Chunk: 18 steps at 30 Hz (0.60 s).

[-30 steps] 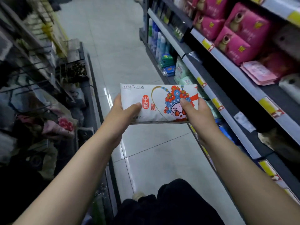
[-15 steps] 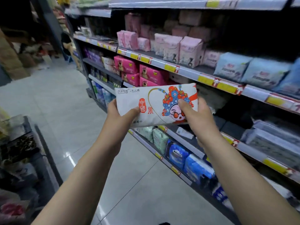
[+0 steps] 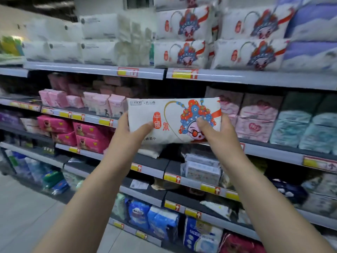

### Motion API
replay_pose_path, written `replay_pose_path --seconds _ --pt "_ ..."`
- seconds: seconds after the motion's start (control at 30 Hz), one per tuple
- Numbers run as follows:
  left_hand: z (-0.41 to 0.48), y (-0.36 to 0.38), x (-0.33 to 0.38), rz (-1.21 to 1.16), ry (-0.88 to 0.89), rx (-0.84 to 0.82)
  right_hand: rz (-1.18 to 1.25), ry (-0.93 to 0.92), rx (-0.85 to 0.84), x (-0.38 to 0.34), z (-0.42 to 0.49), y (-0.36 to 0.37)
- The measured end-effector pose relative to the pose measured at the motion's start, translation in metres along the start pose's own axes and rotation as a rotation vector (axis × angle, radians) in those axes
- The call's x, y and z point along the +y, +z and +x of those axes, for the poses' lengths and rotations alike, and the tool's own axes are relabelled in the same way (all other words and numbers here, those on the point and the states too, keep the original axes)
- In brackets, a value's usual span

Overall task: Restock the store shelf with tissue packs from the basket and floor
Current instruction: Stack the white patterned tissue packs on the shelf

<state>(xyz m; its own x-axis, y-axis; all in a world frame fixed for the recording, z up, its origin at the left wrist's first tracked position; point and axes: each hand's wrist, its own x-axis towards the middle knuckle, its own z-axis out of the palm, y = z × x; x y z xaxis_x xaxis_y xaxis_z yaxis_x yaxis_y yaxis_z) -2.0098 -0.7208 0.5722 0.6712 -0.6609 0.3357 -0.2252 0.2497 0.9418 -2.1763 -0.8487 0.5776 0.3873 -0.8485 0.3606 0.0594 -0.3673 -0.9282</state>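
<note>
Tissue pack [image 3: 173, 121] is up in front of the shelf [image 3: 255, 78], level with the second row, held flat-on and touching no ledge. The left hand [image 3: 131, 132] grips its left end, thumb across the front. The right hand [image 3: 217, 136] clamps the right end, thumb pressed on the cartoon opera face with round red glasses and a blue-and-red headdress. A red seal reads 中國, with a red brush character beside it. The logo box at top left and the grey line below are too small to read, and the left hand hides that line's start. Matching packs [image 3: 182, 53] sit stacked two high on the top shelf, blurred. Yellow price tags [image 3: 184, 73] show red arrows, figures unreadable. Pink bear-printed packs [image 3: 87, 132] sit lower left and blue packs [image 3: 160, 221] at the bottom, their print a smear.
</note>
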Motion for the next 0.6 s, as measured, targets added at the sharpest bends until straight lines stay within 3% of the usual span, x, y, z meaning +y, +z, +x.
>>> replay_pose_path --seconds 0.6 --pt "0.128 0.140 0.081 -0.104 0.359 -0.269 -0.067 -0.318 0.357 -0.076 0.099 -0.105"
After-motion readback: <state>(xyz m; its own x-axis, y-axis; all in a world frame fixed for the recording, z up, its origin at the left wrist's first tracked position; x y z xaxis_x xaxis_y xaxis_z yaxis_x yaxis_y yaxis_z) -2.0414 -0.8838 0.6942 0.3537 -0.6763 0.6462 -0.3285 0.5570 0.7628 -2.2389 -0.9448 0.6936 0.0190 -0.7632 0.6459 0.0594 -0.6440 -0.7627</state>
